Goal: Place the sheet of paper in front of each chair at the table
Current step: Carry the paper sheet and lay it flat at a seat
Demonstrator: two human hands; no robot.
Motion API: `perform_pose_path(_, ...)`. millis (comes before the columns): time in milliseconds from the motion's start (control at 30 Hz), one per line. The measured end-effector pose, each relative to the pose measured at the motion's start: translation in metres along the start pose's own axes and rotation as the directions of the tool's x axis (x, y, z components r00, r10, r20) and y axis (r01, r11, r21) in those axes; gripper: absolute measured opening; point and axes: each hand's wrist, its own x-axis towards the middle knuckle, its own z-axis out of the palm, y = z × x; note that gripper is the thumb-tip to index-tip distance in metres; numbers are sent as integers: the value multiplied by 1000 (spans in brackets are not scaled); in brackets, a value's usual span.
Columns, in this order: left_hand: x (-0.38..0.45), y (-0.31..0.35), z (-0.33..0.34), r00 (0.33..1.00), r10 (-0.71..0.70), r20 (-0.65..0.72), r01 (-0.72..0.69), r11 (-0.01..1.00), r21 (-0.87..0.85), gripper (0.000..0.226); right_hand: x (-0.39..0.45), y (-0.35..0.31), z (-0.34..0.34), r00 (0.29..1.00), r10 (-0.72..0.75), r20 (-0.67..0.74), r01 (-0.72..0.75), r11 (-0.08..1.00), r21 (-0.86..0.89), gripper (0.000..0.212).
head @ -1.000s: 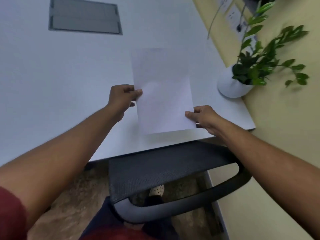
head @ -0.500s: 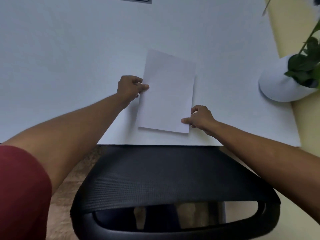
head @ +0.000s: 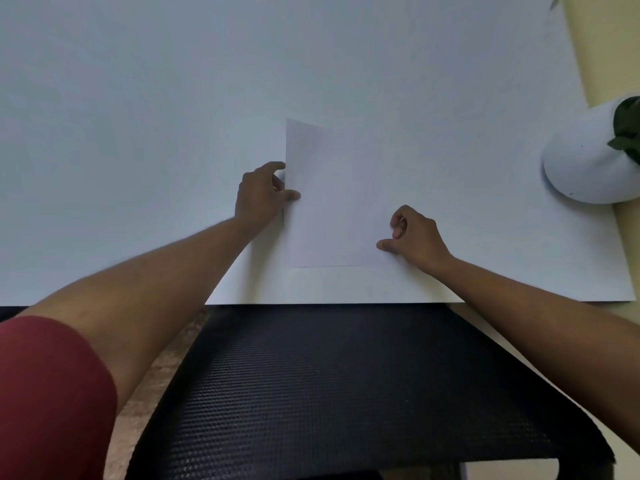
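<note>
A white sheet of paper (head: 332, 202) lies on the white table (head: 138, 133), a little back from the front edge and straight ahead of the black mesh chair (head: 346, 393). My left hand (head: 259, 195) pinches the sheet's left edge between thumb and fingers, and that edge is slightly raised. My right hand (head: 415, 237) is at the sheet's lower right edge. Its thumb tip touches the paper, while its fingers are curled up and away from it. The sheet's right edge blends into the table.
A white pot (head: 588, 157) with a green plant stands at the table's right end, next to the yellow wall (head: 606, 46). The chair back sits close under the table's front edge. Brown floor shows at the lower left.
The sheet has come down from a tilted hold to rest on the table. My right fingers have come off its edge. The view has moved closer and to the left.
</note>
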Motion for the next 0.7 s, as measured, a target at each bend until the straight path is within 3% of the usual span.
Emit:
perform_pose_path(133, -8, -6, 1, 987, 156, 41, -162, 949, 269, 88, -1, 3, 2, 1000, -31, -4, 30, 999, -12, 39)
perform_pose_path(233, -21, -25, 0, 924, 345, 165, -381, 798, 468, 94, 0, 6, 5, 999, -44, -20, 43, 999, -9, 36)
perform_pose_path(333, -27, -43, -4, 823, 464, 327, -566, 626, 536, 105, -3, 13, 5, 992, -107, -74, 107, 994, -1, 40)
perform_pose_path(400, -29, -43, -8, 812, 440, 383, -583, 589, 559, 112, -7, 19, 2, 978, -204, -48, 198, 975, -97, 50)
perform_pose_path(533, -33, -41, -11, 817, 394, 420, -576, 561, 595, 118, -5, 31, -1, 919, -366, 148, 394, 831, -393, 70)
perform_pose_path(700, -24, -29, -17, 836, 370, 404, -548, 563, 618, 119, 10, 25, -5, 916, -361, 177, 402, 802, -442, 74)
